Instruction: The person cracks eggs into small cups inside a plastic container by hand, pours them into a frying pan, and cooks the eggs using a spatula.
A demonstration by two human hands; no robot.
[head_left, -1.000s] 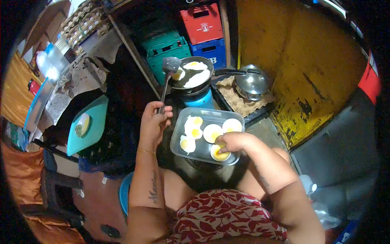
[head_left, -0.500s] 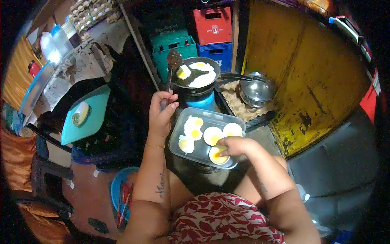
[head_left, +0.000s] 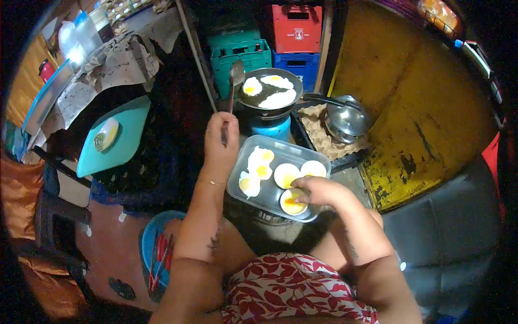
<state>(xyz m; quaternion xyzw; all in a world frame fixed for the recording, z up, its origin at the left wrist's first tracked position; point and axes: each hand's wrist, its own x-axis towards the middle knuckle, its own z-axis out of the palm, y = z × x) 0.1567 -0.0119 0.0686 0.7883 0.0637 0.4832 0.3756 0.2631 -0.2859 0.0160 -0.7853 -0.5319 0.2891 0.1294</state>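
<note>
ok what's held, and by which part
The left hand holds the spatula by its handle. The right hand touches a small white bowl at its rim; whether it grips cannot be told.

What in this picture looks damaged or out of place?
The yellow panel at the right looks worn: dark patches mark its surface, especially near the lower edge. I see no clear spill around the plastic container.

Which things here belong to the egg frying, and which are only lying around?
In the work:
spatula, in the left hand
frying pan with eggs
plastic container
small white bowls, one touched by the right hand

Apparently just around:
red crate
blue crate
green crate
metal pot
blue basin
</note>
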